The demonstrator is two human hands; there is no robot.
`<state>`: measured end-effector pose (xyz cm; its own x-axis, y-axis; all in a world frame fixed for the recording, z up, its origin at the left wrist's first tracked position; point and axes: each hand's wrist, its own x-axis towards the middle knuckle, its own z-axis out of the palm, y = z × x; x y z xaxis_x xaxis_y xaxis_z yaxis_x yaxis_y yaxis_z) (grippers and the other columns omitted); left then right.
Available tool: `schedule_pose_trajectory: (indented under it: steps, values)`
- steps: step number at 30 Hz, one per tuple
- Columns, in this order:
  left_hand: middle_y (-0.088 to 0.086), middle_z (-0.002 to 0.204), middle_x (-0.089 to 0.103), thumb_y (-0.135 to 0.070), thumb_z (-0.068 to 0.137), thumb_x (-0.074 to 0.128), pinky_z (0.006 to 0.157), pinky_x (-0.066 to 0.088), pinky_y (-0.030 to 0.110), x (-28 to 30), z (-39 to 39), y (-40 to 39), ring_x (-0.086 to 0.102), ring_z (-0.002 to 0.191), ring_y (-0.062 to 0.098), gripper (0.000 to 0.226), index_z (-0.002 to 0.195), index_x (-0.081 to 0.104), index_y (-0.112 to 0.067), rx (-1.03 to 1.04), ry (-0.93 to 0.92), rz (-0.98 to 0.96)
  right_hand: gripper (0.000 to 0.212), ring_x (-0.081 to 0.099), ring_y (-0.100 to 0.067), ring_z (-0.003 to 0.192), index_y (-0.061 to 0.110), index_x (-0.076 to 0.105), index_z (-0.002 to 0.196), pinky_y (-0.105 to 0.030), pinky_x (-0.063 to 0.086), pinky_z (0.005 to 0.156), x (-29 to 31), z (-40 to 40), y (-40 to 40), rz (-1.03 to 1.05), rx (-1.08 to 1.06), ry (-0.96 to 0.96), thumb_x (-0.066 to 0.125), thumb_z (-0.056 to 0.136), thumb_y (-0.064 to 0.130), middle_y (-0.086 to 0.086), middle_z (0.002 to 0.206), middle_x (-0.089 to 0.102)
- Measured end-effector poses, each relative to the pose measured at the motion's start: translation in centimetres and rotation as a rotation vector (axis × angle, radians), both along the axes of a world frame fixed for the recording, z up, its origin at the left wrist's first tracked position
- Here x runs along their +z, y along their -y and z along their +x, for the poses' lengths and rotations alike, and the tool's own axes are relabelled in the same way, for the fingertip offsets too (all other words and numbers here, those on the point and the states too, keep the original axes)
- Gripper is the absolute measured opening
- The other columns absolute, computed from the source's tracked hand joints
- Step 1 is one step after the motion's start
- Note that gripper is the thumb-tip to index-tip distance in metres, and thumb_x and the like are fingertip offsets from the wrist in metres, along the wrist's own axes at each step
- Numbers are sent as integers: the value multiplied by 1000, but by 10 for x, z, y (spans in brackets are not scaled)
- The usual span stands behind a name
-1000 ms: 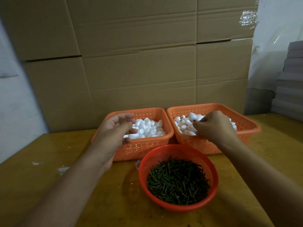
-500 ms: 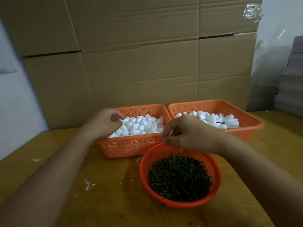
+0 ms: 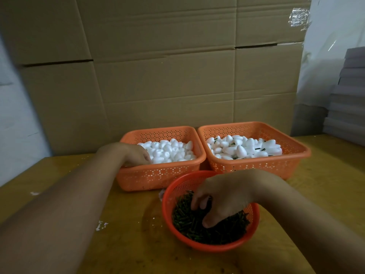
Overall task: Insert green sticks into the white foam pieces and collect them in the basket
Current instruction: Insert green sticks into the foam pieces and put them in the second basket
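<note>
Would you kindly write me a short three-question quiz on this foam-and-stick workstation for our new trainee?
1. True or false: the right hand is reaching into the round basket of green sticks.
2. Which container is the left hand reaching into? A) the left rectangular basket of plain foam pieces B) the right rectangular basket C) the round basket
3. Fill in: some foam pieces in the right rectangular basket already show green ____.

Key: 1 true; 2 A; 3 sticks.
</note>
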<state>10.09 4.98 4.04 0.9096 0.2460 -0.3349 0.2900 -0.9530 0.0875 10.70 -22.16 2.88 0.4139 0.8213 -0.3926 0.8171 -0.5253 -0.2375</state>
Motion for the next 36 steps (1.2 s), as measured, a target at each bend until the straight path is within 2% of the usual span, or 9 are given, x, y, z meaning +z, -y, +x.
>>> schedule_pose_trajectory:
  steps: [7, 13, 18, 21, 24, 27, 30, 33, 36]
  values:
    - [-9, 148, 51, -36, 95, 65, 110, 39, 31, -6, 0, -7, 46, 134, 13, 17, 110, 74, -39, 20, 59, -75, 50, 56, -11, 115, 33, 54, 136, -28, 44, 92, 1, 2, 0, 20, 5, -9, 68, 90, 44, 12, 127, 60]
    - [-7, 146, 53, -34, 92, 69, 107, 45, 34, -5, 1, -7, 52, 127, 13, 17, 105, 73, -44, 43, 20, -71, 53, 56, -11, 115, 33, 51, 139, -30, 45, 94, -1, 2, -1, 34, -2, 2, 66, 90, 47, 12, 126, 61]
    - [-3, 144, 54, -29, 95, 65, 103, 48, 34, -4, 3, -6, 55, 122, 15, 24, 116, 71, -40, 26, -19, -20, 56, 55, -11, 115, 32, 48, 141, -28, 45, 91, -3, 4, -1, 34, -15, -11, 65, 90, 48, 12, 127, 60]
    - [-9, 146, 48, -29, 96, 63, 108, 42, 34, -5, 6, -7, 46, 134, 17, 23, 116, 72, -37, -1, -16, -1, 56, 55, -10, 114, 33, 48, 140, -28, 44, 90, -4, 4, -2, 34, -20, -13, 66, 89, 48, 13, 126, 60]
    - [-13, 133, 53, -28, 98, 61, 102, 41, 28, -7, 6, -15, 49, 126, 13, 17, 108, 75, -30, 6, 88, -21, 56, 55, -10, 115, 34, 48, 140, -30, 45, 93, -4, 5, -2, 31, -21, -9, 65, 89, 50, 13, 126, 60]
    - [2, 110, 70, -15, 96, 62, 77, 47, 24, -9, 2, -23, 60, 92, 14, 14, 96, 76, -15, 43, 232, -110, 55, 55, -10, 115, 33, 48, 141, -30, 45, 93, -4, 5, -3, 30, -22, -7, 64, 90, 50, 13, 126, 60]
    - [12, 93, 74, -8, 97, 62, 64, 46, 23, -8, -3, -26, 63, 80, 18, 14, 93, 75, -5, 54, 393, -196, 52, 56, -12, 115, 32, 50, 139, -28, 44, 89, -4, 6, -2, 50, -40, -2, 63, 91, 48, 12, 125, 61]
    - [6, 92, 75, -6, 99, 59, 64, 49, 22, -2, -10, -19, 66, 80, 15, 14, 100, 73, -9, 64, 556, -335, 45, 58, -12, 110, 29, 54, 135, -29, 45, 88, -4, 7, -2, 109, -55, 27, 62, 93, 45, 10, 123, 63]
    - [-9, 84, 75, -13, 97, 63, 65, 50, 17, 1, -22, -2, 68, 80, 3, 18, 90, 74, -26, 23, 789, -486, 36, 59, -10, 105, 27, 61, 128, -28, 47, 89, -3, 8, -1, 209, -68, 84, 62, 94, 41, 9, 118, 64]
